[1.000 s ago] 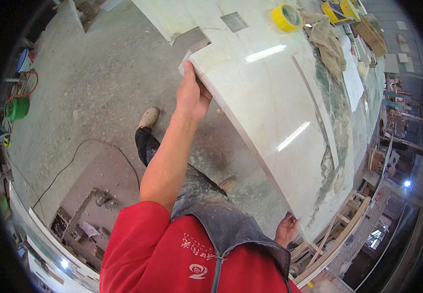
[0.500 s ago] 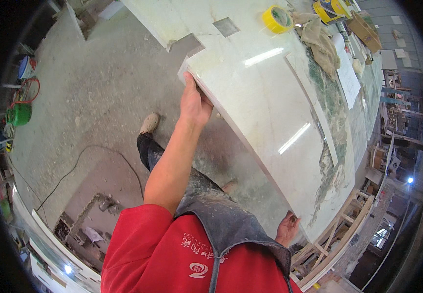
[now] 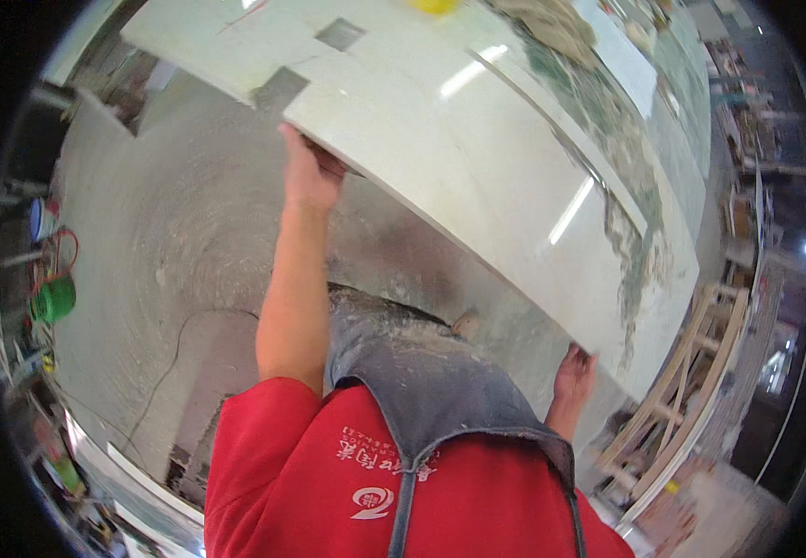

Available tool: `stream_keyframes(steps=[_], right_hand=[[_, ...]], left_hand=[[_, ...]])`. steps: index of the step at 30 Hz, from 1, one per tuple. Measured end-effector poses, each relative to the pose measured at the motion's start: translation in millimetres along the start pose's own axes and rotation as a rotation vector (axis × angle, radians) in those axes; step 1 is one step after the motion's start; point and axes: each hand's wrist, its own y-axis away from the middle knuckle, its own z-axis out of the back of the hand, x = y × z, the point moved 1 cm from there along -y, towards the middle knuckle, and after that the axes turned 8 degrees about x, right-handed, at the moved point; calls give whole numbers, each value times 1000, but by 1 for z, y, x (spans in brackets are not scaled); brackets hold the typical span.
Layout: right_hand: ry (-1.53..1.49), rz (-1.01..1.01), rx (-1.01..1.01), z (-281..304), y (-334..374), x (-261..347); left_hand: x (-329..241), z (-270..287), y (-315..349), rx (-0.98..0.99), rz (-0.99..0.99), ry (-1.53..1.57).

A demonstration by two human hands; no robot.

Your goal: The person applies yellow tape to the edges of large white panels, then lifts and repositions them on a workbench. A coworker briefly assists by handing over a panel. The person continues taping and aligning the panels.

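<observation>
A large polished white slab (image 3: 459, 186), stone or tile with green and grey veining, stretches ahead of me. My left hand (image 3: 313, 177) grips its near edge beside the corner notch, the fingers reaching underneath. Farther right along the same edge, my right hand (image 3: 574, 377) holds on with its fingertips, partly hidden by the slab. A narrow pale strip (image 3: 561, 139) lies on top, its long edge raised slightly. Beyond the notch a small grey square (image 3: 339, 34) shows in the white surface.
A brown cloth (image 3: 547, 26) and white paper sheets (image 3: 621, 60) lie at the far right. Wooden framing (image 3: 682, 391) stands right of the slab. At left are a green bucket (image 3: 52, 299) and a cable (image 3: 175, 358) on the dusty floor.
My view has turned, and the slab now appears farther left and higher. Both hands keep hold of its near edge. The yellow tape roll has almost left the top of the view.
</observation>
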Motion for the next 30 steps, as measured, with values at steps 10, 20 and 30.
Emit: stream_keyframes(steps=[10,20,30], right_hand=[[68,48,86,-3,5,-11],[31,66,-31,-22,15,-23],[70,100,-176,-45,16,-32]], left_hand=[[28,-12,63,240,162,-392],[43,0,72,379,277,-408],[31,-18,82,279,329,-590]])
